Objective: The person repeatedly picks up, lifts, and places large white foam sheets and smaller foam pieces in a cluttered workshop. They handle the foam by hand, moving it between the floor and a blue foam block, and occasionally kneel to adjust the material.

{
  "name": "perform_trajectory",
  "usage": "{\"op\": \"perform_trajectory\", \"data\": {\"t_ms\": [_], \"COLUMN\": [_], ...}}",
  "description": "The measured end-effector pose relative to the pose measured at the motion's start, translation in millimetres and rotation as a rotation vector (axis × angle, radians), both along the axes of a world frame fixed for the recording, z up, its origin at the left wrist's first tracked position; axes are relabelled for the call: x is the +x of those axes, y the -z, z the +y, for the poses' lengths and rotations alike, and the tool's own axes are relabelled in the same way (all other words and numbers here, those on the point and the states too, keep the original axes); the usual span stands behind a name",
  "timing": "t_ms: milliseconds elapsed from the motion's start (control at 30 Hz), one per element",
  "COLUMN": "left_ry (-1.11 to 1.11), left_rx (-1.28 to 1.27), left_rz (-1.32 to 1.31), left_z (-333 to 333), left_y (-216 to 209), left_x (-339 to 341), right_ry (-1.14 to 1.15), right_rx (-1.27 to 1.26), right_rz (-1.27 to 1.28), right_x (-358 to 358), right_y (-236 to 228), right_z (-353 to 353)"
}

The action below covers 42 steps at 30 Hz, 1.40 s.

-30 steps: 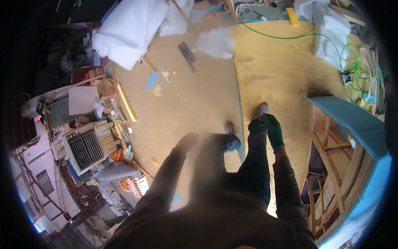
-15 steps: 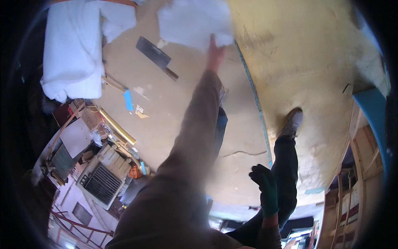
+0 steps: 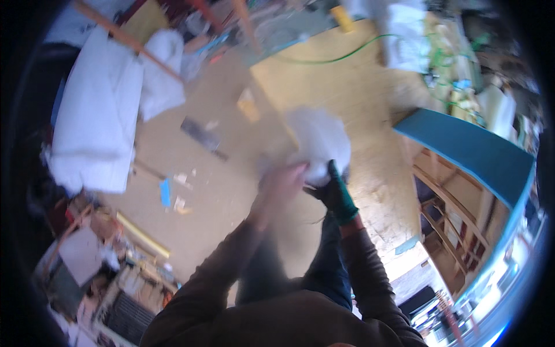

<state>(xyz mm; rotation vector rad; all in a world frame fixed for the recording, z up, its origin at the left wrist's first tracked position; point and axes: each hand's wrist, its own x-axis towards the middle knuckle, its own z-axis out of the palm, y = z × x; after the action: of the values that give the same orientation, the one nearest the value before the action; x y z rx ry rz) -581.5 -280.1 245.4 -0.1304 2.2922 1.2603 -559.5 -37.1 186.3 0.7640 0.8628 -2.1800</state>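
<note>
A crumpled piece of white fluffy wadding [image 3: 321, 136] is bunched up in front of me, blurred by motion. My right hand [image 3: 332, 196], in a green and black glove, grips its near edge with the thumb along its right side. My bare left hand [image 3: 283, 185] is at the lower left edge of the wadding; its fingers point right and are smeared, so their grip is unclear. Left of the hands, a dark broad-bladed knife [image 3: 199, 134] like a cleaver lies on the brown board [image 3: 214, 202].
Thick folded white wadding [image 3: 95, 115] lies at left, near a wooden stick [image 3: 124, 37]. A yellowish sheet [image 3: 376, 173] covers the right side, beside a blue-topped wooden frame [image 3: 468, 147]. Blue scrap [image 3: 165, 192] and a yellow strip [image 3: 141, 234] lie left. A green cord [image 3: 347, 56] curves far off.
The wadding piece has come off the far part of the board toward me. My left hand has drawn back, and my gloved right hand has come up to the wadding. The view has shifted.
</note>
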Motion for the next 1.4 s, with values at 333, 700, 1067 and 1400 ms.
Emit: {"op": "perform_trajectory", "data": {"t_ms": [333, 700, 1067, 1400], "left_ry": [0.085, 0.601, 0.776, 0.898], "left_rx": [0.190, 0.389, 0.458, 0.348], "left_rz": [0.590, 0.295, 0.089, 0.105], "left_z": [36, 125, 210, 247], "left_y": [-184, -273, -380, -362], "left_x": [-26, -116, -120, -140], "right_ry": [-0.105, 0.524, 0.235, 0.395], "right_rx": [0.414, -0.268, 0.524, 0.600], "right_rz": [0.142, 0.284, 0.890, 0.794], "right_x": [-9, 24, 50, 11], "right_y": [-232, -387, -379, -389], "right_z": [57, 156, 267, 226]}}
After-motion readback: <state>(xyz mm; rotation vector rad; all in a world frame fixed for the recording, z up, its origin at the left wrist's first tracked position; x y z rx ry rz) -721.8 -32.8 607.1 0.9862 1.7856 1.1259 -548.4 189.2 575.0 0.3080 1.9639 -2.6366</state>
